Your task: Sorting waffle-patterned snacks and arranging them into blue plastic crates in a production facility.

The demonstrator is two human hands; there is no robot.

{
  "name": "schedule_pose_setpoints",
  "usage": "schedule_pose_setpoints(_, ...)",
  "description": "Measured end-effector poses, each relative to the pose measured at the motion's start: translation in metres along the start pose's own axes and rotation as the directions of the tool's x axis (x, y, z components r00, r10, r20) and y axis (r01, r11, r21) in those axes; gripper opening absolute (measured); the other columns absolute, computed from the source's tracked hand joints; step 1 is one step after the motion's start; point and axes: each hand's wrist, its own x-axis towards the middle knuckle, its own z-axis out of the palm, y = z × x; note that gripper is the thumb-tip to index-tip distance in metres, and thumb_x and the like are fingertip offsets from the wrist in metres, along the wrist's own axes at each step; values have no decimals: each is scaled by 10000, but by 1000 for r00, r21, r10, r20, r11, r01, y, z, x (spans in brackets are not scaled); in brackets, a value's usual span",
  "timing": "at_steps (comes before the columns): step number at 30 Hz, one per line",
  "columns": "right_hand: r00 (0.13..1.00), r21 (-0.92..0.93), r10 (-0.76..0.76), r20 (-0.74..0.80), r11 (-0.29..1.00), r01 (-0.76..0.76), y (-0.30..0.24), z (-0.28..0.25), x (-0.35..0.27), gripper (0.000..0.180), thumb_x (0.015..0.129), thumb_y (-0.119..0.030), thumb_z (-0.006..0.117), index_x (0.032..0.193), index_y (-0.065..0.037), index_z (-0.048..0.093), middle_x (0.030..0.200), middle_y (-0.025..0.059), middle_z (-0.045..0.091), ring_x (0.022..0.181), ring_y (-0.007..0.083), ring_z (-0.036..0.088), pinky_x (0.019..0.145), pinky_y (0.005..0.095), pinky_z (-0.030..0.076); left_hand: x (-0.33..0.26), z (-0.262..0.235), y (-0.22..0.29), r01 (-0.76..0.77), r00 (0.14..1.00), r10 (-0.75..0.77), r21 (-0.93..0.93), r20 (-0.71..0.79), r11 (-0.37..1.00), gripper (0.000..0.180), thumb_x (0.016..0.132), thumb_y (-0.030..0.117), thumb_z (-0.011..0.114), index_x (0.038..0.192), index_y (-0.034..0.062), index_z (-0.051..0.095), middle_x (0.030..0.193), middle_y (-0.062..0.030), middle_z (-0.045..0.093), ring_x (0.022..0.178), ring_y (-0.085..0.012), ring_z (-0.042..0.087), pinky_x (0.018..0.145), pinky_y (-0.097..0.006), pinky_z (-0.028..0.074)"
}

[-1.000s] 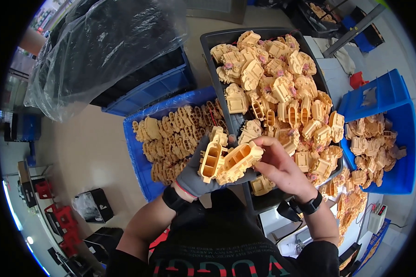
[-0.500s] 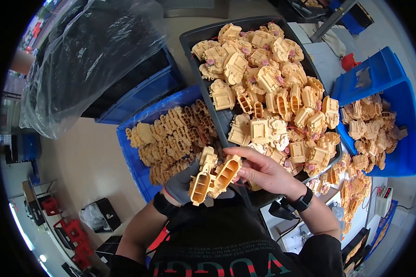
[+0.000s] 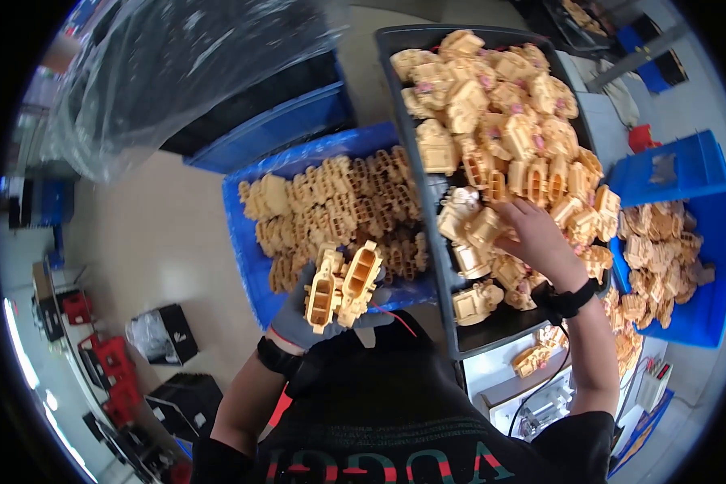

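Note:
My left hand [image 3: 298,310], in a grey glove, holds a pair of cream plastic housings [image 3: 340,286] side by side, their slotted openings facing up, above the near end of the blue crate. My bare right hand [image 3: 536,240] is down in the black tray [image 3: 448,302]. Its thumb and fingers close on the edge of another cream plastic housing [image 3: 484,227]; the fingertips are partly hidden. Around it lie many similar housings [image 3: 520,133] in a loose heap, some with pinkish spots.
A blue crate [image 3: 238,234] left of the tray holds housings in rows. At the right, a blue bin [image 3: 714,282] holds more housings. Stacked blue crates [image 3: 274,121] under clear plastic film [image 3: 194,64] stand far left. A black box [image 3: 177,335] sits on the floor.
My right hand has left the housings in my left hand and moved up and right into the tray. The left hand still holds its pair. The view has shifted, with the tray now farther right.

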Motion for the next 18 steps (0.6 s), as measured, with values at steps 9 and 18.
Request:
schedule_pose_setpoints(9, 982, 901, 160, 101, 404, -159, -79, -15, -27, 599, 858, -213, 709, 1352, -44, 417, 1114, 114, 624, 1004, 183, 614, 883, 308, 496, -45, -11, 27, -134, 937, 80, 139, 340, 981, 625, 988, 458, 406, 1453, 55, 298, 1424, -125, 439, 1263, -265, 477, 1089, -437, 355)
schedule_pose_setpoints(18, 970, 921, -84, 228, 341, -187, -257, 41, 9, 690, 871, -228, 661, 1434, -41, 309, 1280, 93, 527, 1188, 186, 511, 1003, 329, 413, -119, -40, 84, -212, 968, 198, 77, 158, 974, 514, 972, 394, 502, 1364, 70, 429, 1297, -111, 541, 1165, -270, 559, 975, -445, 478)
